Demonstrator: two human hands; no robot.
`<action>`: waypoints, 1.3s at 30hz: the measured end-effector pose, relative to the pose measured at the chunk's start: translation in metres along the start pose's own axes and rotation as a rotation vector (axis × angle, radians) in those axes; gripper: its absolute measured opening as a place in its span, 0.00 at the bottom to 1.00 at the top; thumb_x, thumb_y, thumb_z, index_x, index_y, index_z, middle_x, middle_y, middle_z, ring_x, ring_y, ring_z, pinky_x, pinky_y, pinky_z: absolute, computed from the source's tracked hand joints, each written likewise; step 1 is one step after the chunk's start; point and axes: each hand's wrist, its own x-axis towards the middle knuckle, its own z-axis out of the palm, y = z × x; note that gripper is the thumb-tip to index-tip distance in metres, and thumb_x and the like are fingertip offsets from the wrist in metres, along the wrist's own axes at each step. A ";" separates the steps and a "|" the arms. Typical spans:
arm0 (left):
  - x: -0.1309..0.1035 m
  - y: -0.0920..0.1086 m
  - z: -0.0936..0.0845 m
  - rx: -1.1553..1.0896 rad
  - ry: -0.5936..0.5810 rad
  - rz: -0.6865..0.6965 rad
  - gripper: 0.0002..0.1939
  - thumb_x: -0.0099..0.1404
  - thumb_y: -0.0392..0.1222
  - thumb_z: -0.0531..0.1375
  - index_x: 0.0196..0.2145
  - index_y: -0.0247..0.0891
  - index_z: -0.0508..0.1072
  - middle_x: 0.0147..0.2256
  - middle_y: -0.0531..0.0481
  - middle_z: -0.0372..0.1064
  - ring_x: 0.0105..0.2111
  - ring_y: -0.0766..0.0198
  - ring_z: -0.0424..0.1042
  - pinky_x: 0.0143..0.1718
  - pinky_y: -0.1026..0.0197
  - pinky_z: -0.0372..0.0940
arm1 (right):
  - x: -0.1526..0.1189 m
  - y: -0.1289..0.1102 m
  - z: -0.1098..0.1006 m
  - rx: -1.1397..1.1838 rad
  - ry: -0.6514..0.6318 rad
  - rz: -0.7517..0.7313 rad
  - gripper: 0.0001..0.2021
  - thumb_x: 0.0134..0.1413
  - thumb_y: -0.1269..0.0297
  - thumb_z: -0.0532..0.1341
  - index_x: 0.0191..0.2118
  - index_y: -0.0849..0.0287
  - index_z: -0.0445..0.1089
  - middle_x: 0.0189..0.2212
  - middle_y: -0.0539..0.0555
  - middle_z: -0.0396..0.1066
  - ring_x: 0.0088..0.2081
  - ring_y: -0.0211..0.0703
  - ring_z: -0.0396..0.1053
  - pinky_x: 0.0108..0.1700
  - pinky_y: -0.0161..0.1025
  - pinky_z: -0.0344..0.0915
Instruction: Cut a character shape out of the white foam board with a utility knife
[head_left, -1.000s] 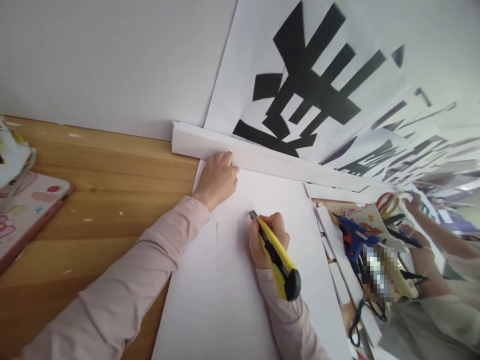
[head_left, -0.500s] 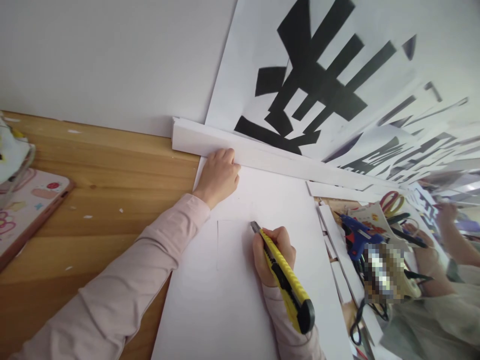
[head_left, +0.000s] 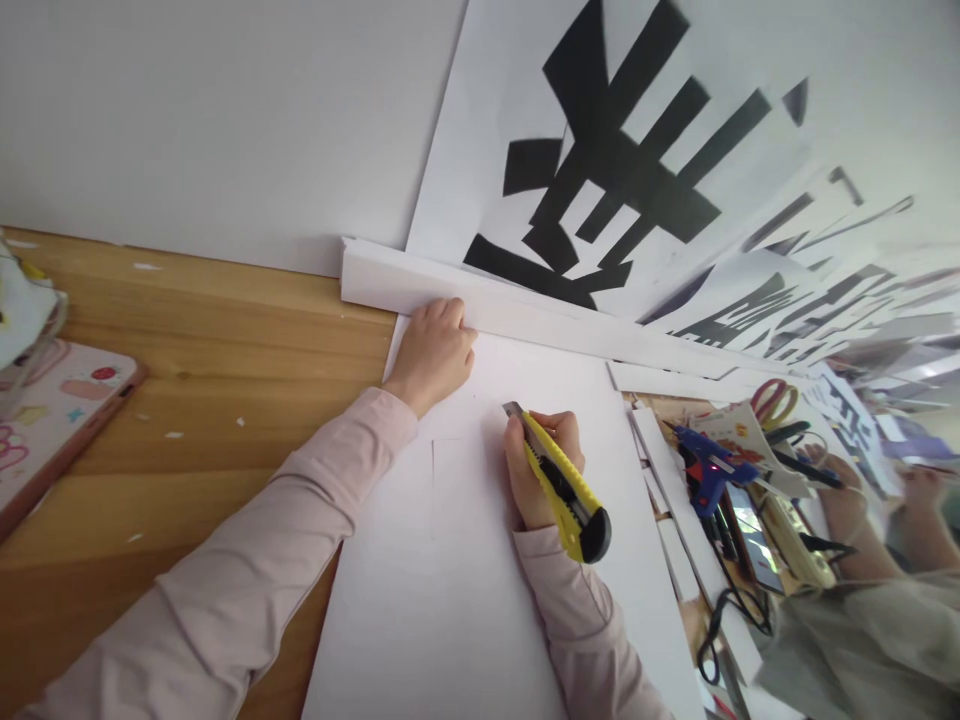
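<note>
A white board or stiff sheet point(head_left: 442, 620) lies on the wooden table, with a thin straight cut or line point(head_left: 433, 490) on its surface. My left hand point(head_left: 435, 350) rests on its far left part, fingers curled, knuckles against a long white strip point(head_left: 517, 305). I see nothing in that hand, though its underside is hidden. My right hand point(head_left: 536, 470) is closed round a yellow and black utility knife point(head_left: 564, 485). The blade is out and points away from me, over the board to the right of the cut line. Whether the tip touches the board I cannot tell.
White panels with black cut shapes point(head_left: 622, 170) stand behind the strip. On the right lie a blue glue gun point(head_left: 712, 468), scissors point(head_left: 772, 402), a phone point(head_left: 754, 535), cables and white offcuts point(head_left: 667, 470); another person's arm point(head_left: 862, 540) is there. A pink patterned case point(head_left: 75, 400) lies left.
My right hand has moved the knife farther from me along the board, and the handle's end now sits higher in view. My left hand has stayed in place.
</note>
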 end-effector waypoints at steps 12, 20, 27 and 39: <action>0.000 0.001 -0.002 0.006 -0.009 -0.003 0.13 0.66 0.32 0.54 0.34 0.34 0.79 0.42 0.39 0.67 0.47 0.51 0.64 0.44 0.49 0.61 | 0.000 0.000 0.000 -0.059 -0.045 -0.043 0.12 0.54 0.53 0.62 0.34 0.54 0.63 0.21 0.47 0.71 0.21 0.39 0.67 0.25 0.34 0.62; 0.000 0.000 -0.001 0.014 -0.017 0.005 0.13 0.66 0.33 0.54 0.35 0.34 0.79 0.42 0.40 0.67 0.46 0.50 0.65 0.44 0.50 0.61 | -0.005 -0.004 0.009 -0.177 -0.111 -0.070 0.10 0.58 0.54 0.58 0.36 0.53 0.60 0.23 0.48 0.71 0.23 0.41 0.70 0.28 0.35 0.63; 0.000 0.001 -0.002 -0.002 -0.020 -0.006 0.13 0.66 0.32 0.54 0.35 0.34 0.80 0.42 0.40 0.67 0.46 0.51 0.65 0.45 0.49 0.61 | -0.008 -0.004 0.005 -0.076 -0.105 -0.109 0.09 0.59 0.57 0.58 0.33 0.53 0.58 0.22 0.47 0.68 0.20 0.37 0.64 0.26 0.34 0.62; 0.001 0.000 -0.002 0.021 -0.006 0.008 0.12 0.66 0.33 0.55 0.35 0.35 0.80 0.41 0.40 0.67 0.46 0.50 0.65 0.44 0.49 0.62 | -0.017 0.000 -0.003 -0.050 -0.120 -0.110 0.11 0.58 0.56 0.60 0.32 0.54 0.59 0.19 0.44 0.64 0.18 0.34 0.60 0.23 0.32 0.58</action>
